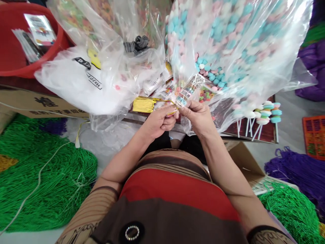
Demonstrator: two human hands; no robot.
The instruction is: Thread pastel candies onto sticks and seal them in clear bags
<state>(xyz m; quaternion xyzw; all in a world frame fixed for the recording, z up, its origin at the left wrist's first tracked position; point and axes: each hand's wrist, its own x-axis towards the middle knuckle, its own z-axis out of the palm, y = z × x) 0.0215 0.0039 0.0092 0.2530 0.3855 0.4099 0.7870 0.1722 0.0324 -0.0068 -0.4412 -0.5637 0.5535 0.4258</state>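
Observation:
Both my hands meet over the front edge of the dark table, their fingertips almost touching. My left hand (166, 118) is closed, with a yellow twist tie running into its fingers. A small printed clear bag (188, 92) reaches down to the pinched thumb and fingers of my right hand (196, 115); the exact grip is partly hidden. Left of my hands lies a bundle of yellow twist ties (143, 105). Just beyond my right hand is a packet of colourful candies (206, 94). Several other printed packets (165, 90) lie behind the ties.
Large clear bags of pink, blue and white candies (231, 44) and of orange and green candies (101, 17) stand behind. Candy skewers on white sticks (262, 117) sit at right. At left are a red tub (59, 42) and a white printed bag (88, 88). Green bead strands (45, 183) cover the floor.

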